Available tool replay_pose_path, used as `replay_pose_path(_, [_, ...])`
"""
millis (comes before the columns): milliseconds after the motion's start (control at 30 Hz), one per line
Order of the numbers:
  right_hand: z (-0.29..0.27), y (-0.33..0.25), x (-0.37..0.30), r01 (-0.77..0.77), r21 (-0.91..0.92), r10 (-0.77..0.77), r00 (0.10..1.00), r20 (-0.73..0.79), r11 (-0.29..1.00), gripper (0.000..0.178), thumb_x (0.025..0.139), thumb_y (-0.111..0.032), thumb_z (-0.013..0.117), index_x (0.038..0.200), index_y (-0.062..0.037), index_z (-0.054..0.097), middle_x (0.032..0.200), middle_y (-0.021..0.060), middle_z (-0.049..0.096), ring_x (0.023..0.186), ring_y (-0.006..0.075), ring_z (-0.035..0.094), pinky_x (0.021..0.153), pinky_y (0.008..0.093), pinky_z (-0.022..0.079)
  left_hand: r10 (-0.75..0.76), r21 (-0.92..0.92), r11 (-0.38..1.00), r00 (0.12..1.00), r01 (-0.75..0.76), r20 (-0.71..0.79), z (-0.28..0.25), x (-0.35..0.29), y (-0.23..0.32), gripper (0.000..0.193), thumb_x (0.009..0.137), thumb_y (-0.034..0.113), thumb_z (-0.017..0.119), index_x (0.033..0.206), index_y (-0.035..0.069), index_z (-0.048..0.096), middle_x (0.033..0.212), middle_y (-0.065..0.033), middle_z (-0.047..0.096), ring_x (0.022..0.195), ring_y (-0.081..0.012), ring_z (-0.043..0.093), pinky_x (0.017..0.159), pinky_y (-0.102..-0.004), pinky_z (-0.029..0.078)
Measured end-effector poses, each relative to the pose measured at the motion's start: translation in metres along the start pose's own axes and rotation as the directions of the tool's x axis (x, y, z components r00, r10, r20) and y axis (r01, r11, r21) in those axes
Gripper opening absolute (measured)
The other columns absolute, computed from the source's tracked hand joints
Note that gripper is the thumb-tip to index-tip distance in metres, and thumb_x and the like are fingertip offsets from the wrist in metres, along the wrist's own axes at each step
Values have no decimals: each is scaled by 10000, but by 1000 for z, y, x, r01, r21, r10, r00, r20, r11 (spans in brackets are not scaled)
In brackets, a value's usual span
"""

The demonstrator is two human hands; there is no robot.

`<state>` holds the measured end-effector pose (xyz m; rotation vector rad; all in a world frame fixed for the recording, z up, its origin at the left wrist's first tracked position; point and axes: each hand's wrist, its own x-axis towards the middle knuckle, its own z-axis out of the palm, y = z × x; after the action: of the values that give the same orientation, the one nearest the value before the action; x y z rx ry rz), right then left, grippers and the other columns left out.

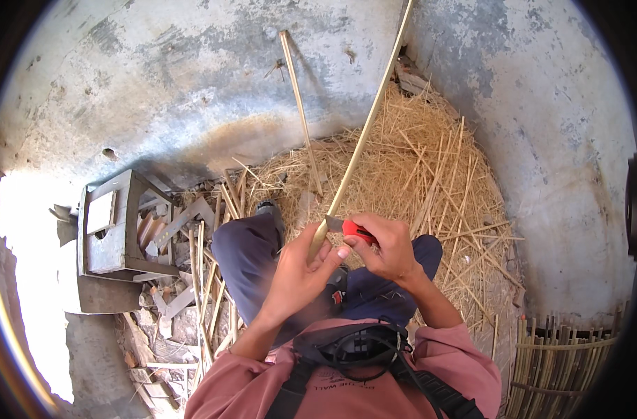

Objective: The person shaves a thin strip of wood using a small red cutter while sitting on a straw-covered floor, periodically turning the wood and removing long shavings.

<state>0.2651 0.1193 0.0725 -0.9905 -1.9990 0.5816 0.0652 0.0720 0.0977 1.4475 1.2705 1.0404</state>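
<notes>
My left hand (pixel 303 271) is closed around the lower end of a long, pale bamboo strip (pixel 364 136). The strip rises from that hand past the top of the view, tilted to the right. In my right hand (pixel 386 250) is a utility knife (pixel 359 231) with a red handle. Its short grey blade points left and meets the strip just above my left fingers. Both hands are close together over my lap, thumbs near each other. The part of the strip inside my left palm is hidden.
Pale shavings (pixel 402 167) and thin strips are heaped along the wall. Another bamboo piece (pixel 301 105) leans on the wall (pixel 193 70). On the left, a worn wooden box frame (pixel 109 262) stands beside rubble and sticks. A bundle of bamboo slats (pixel 563 363) is at the lower right.
</notes>
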Motion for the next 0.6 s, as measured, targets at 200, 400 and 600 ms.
replay_pose_path(200, [-1,-3,1,49,-42,-50,999,-16,998,297,923,-298,793,1093,-59,742,893,116,750,696,288,733,599,370,561,78,79,994,994,-72,-72,5,-1,-3,304,978,178,786,1154,-20,636,697,-13,477,622,-86,415,546,-294,365])
replay_pose_path(400, [-1,-6,2,48,-16,-48,999,13,999,284,928,-297,789,1089,-66,752,905,106,761,681,279,731,584,357,555,56,90,995,994,-47,-97,6,-3,0,378,982,145,774,1296,-25,647,751,-57,543,635,-105,458,576,-299,426])
replay_pose_path(600, [-1,-9,2,68,-9,-68,998,7,998,282,928,-282,785,1109,-67,755,924,107,770,692,274,740,585,357,561,152,112,984,977,-137,-146,10,-5,-4,321,982,134,768,1242,-30,676,826,-132,653,681,-185,570,633,-322,496])
